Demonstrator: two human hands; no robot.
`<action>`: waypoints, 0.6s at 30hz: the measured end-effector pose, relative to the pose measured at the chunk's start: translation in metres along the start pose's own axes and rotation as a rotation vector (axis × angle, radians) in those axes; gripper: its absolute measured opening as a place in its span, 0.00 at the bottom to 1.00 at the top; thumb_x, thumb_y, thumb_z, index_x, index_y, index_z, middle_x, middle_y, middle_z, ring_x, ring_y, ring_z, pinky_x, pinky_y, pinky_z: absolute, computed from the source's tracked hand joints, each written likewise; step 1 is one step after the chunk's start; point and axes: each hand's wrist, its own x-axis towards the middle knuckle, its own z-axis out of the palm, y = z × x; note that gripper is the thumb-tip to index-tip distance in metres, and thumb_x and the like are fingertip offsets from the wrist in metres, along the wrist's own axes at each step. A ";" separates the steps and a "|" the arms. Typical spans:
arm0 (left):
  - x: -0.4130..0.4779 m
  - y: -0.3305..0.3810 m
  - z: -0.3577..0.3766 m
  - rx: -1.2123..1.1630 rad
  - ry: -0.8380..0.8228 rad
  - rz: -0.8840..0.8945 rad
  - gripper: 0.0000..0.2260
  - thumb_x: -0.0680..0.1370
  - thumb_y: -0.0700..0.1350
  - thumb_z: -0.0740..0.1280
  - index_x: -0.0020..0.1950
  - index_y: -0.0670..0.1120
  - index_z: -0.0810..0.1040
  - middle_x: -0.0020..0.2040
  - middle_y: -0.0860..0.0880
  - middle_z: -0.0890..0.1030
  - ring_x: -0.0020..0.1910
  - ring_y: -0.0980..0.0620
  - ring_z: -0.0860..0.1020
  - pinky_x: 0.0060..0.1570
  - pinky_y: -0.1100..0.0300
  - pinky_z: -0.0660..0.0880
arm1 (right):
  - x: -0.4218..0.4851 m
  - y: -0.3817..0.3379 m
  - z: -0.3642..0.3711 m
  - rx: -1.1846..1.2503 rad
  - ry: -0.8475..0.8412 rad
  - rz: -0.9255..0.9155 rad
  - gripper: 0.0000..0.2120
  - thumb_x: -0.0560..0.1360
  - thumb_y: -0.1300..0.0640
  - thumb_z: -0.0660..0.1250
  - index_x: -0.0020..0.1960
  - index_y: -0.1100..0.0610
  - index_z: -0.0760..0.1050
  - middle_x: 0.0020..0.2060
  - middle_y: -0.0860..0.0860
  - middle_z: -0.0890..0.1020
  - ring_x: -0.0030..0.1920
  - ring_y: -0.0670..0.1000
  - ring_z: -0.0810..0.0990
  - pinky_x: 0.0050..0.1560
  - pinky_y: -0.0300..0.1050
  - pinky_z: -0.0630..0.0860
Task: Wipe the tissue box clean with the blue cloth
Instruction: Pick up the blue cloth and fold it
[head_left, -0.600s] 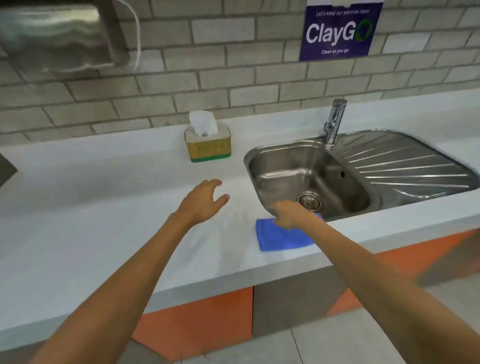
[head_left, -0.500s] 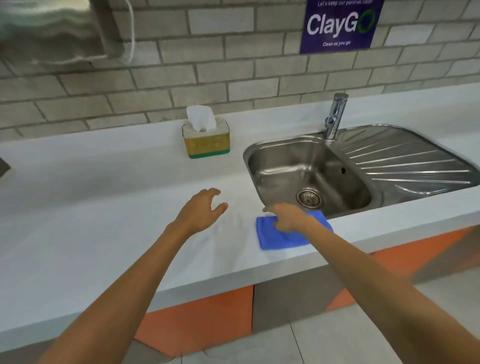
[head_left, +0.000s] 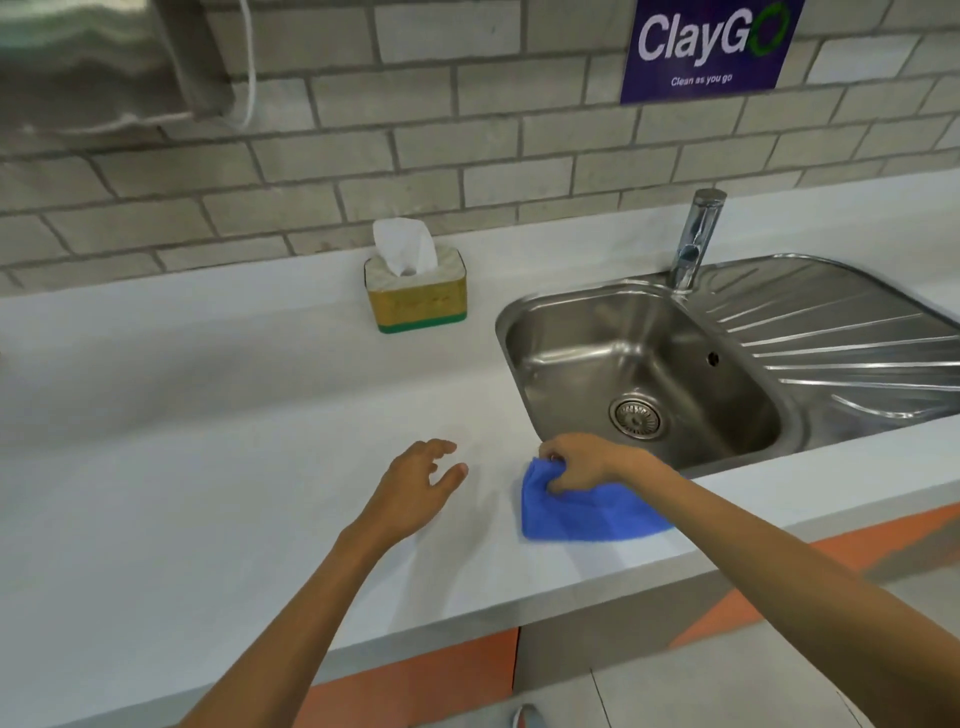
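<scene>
The tissue box (head_left: 418, 301) is yellow with a green base and stands upright near the back of the white counter, a white tissue sticking out of its top. The blue cloth (head_left: 582, 512) lies on the counter near the front edge, just in front of the sink. My right hand (head_left: 582, 465) is on its upper left part, fingers pinched into the bunched fabric. My left hand (head_left: 415, 488) hovers over the bare counter to the left of the cloth, fingers apart and holding nothing. Both hands are well in front of the box.
A steel sink (head_left: 644, 374) with a drainboard (head_left: 852, 343) and a tap (head_left: 696, 239) fills the right side of the white counter (head_left: 208, 467). A brick wall runs behind, with a purple sign (head_left: 706, 47) and a metal dispenser (head_left: 98, 57) at upper left.
My right hand has closed its fingers on the cloth and bunched its upper left corner. The left hand has stayed open beside it. The camera has tilted down slightly.
</scene>
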 end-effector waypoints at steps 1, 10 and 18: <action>0.004 0.001 0.002 -0.035 0.007 -0.014 0.18 0.77 0.51 0.63 0.65 0.46 0.71 0.64 0.46 0.74 0.59 0.49 0.75 0.54 0.61 0.70 | 0.002 0.001 -0.006 0.092 0.014 -0.013 0.14 0.69 0.58 0.67 0.32 0.50 0.63 0.31 0.46 0.67 0.36 0.51 0.68 0.37 0.43 0.66; 0.043 0.006 0.014 -0.762 -0.085 -0.219 0.23 0.68 0.51 0.67 0.63 0.55 0.70 0.55 0.60 0.80 0.54 0.58 0.78 0.48 0.63 0.73 | 0.052 -0.025 -0.068 0.884 0.013 -0.185 0.08 0.73 0.57 0.65 0.51 0.52 0.78 0.48 0.50 0.83 0.50 0.49 0.82 0.54 0.44 0.75; 0.090 -0.001 0.008 -1.104 -0.042 -0.217 0.18 0.68 0.44 0.73 0.56 0.46 0.79 0.53 0.49 0.85 0.52 0.49 0.82 0.44 0.61 0.80 | 0.107 -0.051 -0.099 1.319 0.022 -0.144 0.07 0.72 0.57 0.66 0.51 0.53 0.77 0.40 0.47 0.84 0.42 0.46 0.82 0.35 0.39 0.78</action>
